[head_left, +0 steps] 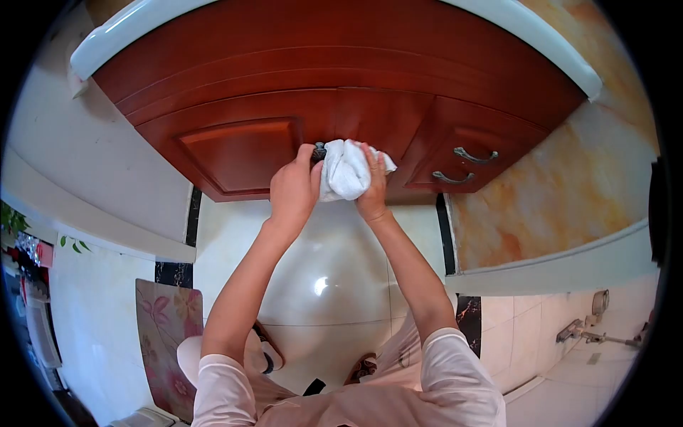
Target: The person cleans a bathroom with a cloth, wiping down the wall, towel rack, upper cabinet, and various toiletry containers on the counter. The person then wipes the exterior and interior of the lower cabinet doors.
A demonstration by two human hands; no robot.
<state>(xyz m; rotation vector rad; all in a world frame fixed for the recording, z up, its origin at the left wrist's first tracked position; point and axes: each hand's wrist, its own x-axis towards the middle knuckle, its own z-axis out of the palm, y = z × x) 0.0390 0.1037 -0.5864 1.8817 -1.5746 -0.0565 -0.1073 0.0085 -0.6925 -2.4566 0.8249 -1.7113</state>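
A white cloth (346, 171) is bunched up in front of the reddish-brown wooden cabinet (238, 153). My right hand (373, 186) grips the cloth from its right side, fingers pressed along it against the cabinet front. To the left, my left hand (294, 186) is closed around a dark metal door handle (319, 151), thumb beside the cloth's left edge. The cloth hides part of the door behind it, and some of my left fingers are out of sight.
Two metal drawer pulls (475, 155) are on the cabinet's right side, under a white countertop edge (548, 43). Pale floor tiles (320, 263) lie below, with a floral mat (168, 334) at the lower left. A metal fixture (594, 333) shows at the right.
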